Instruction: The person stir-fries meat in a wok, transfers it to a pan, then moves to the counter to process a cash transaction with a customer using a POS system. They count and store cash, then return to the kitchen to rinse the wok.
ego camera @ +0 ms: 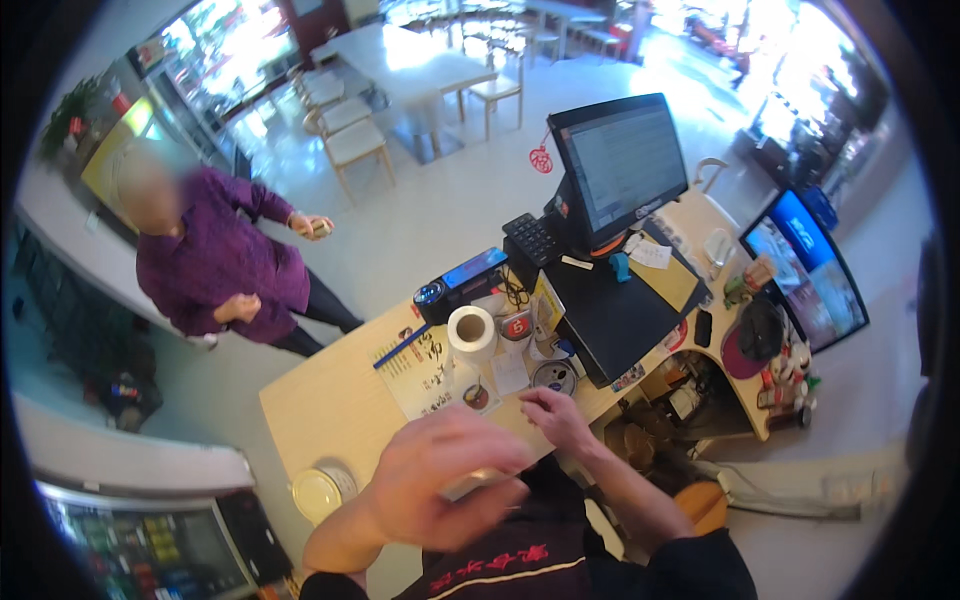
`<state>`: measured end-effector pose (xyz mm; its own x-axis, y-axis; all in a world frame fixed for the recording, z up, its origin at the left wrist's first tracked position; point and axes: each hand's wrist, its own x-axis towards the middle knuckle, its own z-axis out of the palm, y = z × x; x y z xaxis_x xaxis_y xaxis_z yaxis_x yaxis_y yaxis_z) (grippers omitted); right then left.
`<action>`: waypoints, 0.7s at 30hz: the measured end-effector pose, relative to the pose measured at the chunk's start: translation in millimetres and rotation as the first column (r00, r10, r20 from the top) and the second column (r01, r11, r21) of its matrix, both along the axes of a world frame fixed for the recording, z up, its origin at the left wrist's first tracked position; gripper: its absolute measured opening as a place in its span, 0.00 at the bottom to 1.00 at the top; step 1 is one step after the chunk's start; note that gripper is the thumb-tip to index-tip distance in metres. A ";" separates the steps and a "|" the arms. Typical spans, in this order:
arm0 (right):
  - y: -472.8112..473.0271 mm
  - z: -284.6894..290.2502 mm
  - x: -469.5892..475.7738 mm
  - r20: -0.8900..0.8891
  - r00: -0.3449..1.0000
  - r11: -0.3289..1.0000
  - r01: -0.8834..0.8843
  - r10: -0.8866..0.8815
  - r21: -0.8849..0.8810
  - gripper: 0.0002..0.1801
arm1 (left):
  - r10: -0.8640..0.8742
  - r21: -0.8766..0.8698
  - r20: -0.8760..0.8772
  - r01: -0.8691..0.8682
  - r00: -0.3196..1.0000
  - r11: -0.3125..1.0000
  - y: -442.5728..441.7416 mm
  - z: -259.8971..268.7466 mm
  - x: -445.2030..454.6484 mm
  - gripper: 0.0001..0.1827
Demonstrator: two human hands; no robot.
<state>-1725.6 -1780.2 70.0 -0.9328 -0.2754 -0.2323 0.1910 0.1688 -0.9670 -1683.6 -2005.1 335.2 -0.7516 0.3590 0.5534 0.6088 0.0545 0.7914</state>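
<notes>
My left hand (pixel 446 480) is raised close to the camera, blurred, with its fingers curled around a small pale object that I cannot identify. Lower down, my right hand (pixel 555 416) has its fingers bent, just beside a round tin (pixel 553 379) at the counter's near edge; whether it holds anything is not clear. A printed menu sheet (pixel 420 375) lies on the wooden counter (pixel 315 397), beyond my left hand. On the counter between the sheet and the tin stands a white paper roll (pixel 472 334). A round container with a yellow lid (pixel 319 491) is left of my left forearm.
A monitor (pixel 626 165) and a keypad (pixel 531 236) stand beyond a black drawer box (pixel 622 315). A second screen (pixel 810 266) and a cap (pixel 752 337) are at the right. Across the counter, a person in a purple shirt (pixel 225 255) holds a small object.
</notes>
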 end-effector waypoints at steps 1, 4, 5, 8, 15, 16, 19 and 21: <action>7.9 8.6 -11.6 0.016 0.999 0.999 -0.046 0.045 0.024 0.12 | -0.032 -0.102 -0.108 0.021 0.994 0.995 14.7 22.0 -5.4 0.15; 24.7 28.8 -50.0 -0.097 0.972 0.972 -0.202 0.214 0.117 0.12 | 0.143 0.313 -0.342 -0.031 0.929 0.949 88.6 56.3 -20.3 0.11; 31.3 34.2 -57.2 -0.081 0.968 0.965 -0.227 0.238 0.128 0.11 | 0.259 0.395 -0.465 -0.063 0.847 0.916 107.7 59.9 -31.5 0.11; 51.2 43.2 -65.4 -0.041 0.963 0.957 -0.259 0.267 0.133 0.11 | 0.467 0.505 -0.569 -0.161 0.677 0.848 138.4 72.3 -44.6 0.12; 99.6 40.7 -30.8 0.069 0.970 0.963 -0.241 0.234 0.118 0.11 | 0.278 0.253 -0.695 -0.136 0.664 0.958 151.8 55.3 -34.6 0.09; 106.1 41.6 -24.4 0.081 0.972 0.963 -0.232 0.222 0.135 0.11 | 0.186 0.080 -0.692 -0.182 0.697 0.980 165.2 53.0 -23.2 0.09; 116.5 42.5 -17.9 0.043 0.975 0.967 -0.224 0.220 0.118 0.10 | -0.100 -0.298 -0.584 -0.099 0.806 0.949 194.8 33.2 1.7 0.09; 121.2 43.3 -17.7 0.026 0.983 0.976 -0.181 0.179 0.117 0.10 | -0.233 -0.343 -0.392 0.094 0.890 0.935 199.0 4.0 -3.0 0.10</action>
<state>-1743.3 -1659.0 113.3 -0.8665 -0.4085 -0.2868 0.1612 0.3148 -0.9354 -1686.6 -1806.1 339.1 -0.3877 0.6596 0.6439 0.9004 0.1214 0.4177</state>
